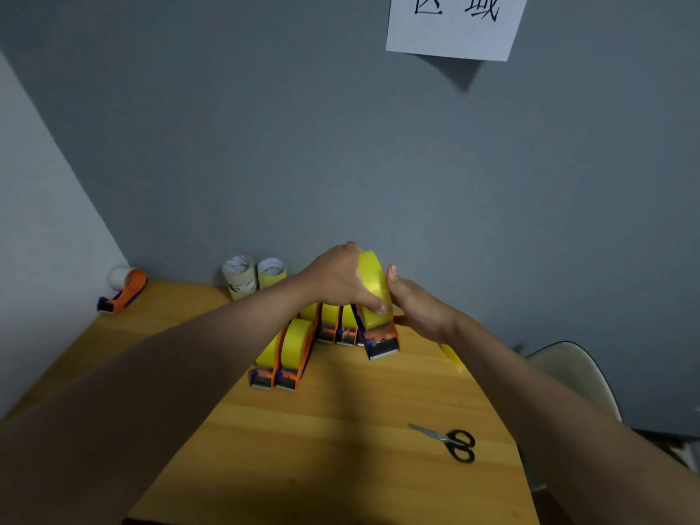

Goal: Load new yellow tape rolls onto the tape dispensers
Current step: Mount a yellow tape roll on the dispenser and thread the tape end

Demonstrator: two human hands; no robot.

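Note:
A yellow tape roll (373, 286) sits in an orange dispenser (380, 337) held above the wooden table (341, 449). My left hand (337, 276) wraps over the roll from the left, thumb across its front. My right hand (420, 308) grips the dispenser from the right, thumb against the roll. Two loaded dispensers (284, 358) lie side by side in front. Several more loaded ones (333, 323) stand in a row behind, partly hidden by my hands. A yellow roll (452, 356) peeks out under my right forearm.
Two stacks of rolls (253, 276) stand against the grey wall. An orange dispenser with a white roll (125, 289) lies at the far left corner. Black-handled scissors (450, 441) rest at the near right. A white chair (572, 377) stands beyond the table's right edge.

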